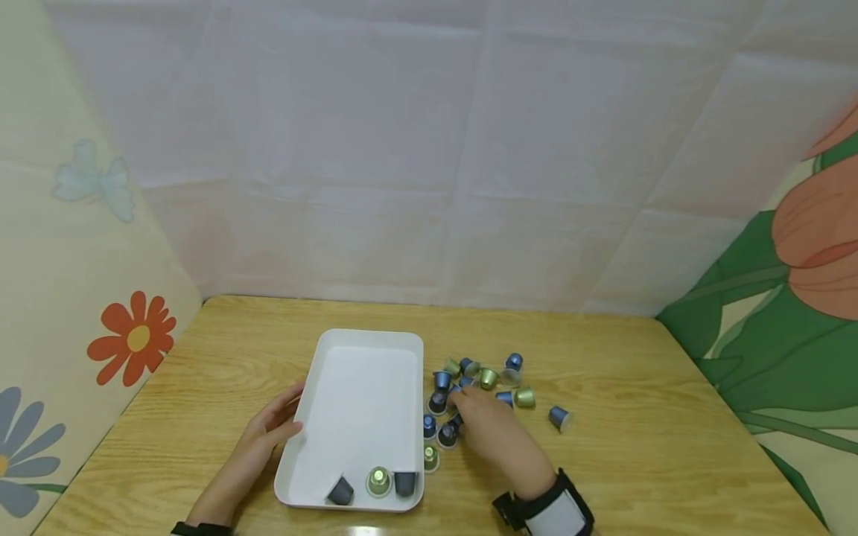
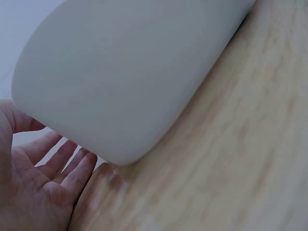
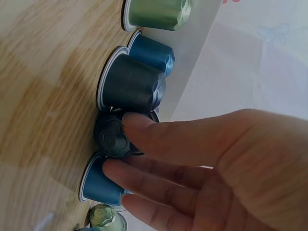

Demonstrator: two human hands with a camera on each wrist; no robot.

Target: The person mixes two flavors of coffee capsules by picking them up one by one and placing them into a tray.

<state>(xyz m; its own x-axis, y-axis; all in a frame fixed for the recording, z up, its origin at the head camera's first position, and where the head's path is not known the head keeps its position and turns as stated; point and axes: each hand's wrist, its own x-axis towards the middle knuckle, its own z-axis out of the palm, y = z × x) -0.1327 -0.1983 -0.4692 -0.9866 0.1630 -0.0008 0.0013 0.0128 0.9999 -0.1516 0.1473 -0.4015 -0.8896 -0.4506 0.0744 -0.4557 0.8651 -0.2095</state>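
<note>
The step in hand appears to be the picking of a dark capsule (image 3: 109,136) out of a crowded cluster of capsules (image 1: 488,379), which is spread on the wooden surface (image 1: 637,447) just off the 3 o'clock side of a white tray (image 1: 365,402). The dark capsule seems to be pinched between the thumb and fingers of the right hand (image 1: 499,432). The tray is touched at its 9 o'clock side by the left hand (image 1: 264,429), whose fingers are loosely extended, with the thumb at the rim; it is probably being steadied rather than gripped. Inside the tray, a green capsule (image 1: 379,481) is flanked by two grey capsules (image 1: 405,484) along the 6 o'clock end. A lone blue capsule (image 1: 558,417) is set apart, at 3 o'clock from the cluster.

For the next move, a secure hold and a lift straight up would be called for, so that the neighbouring blue capsule (image 3: 95,182) is not knocked.

In the head view, part of the cluster is covered by the right hand. In the right wrist view, the fingers' contact is partly hidden behind the thumb. In the left wrist view, the tray is cut off and its contents are not shown; whether its underside is reached by the fingers cannot be told.
</note>
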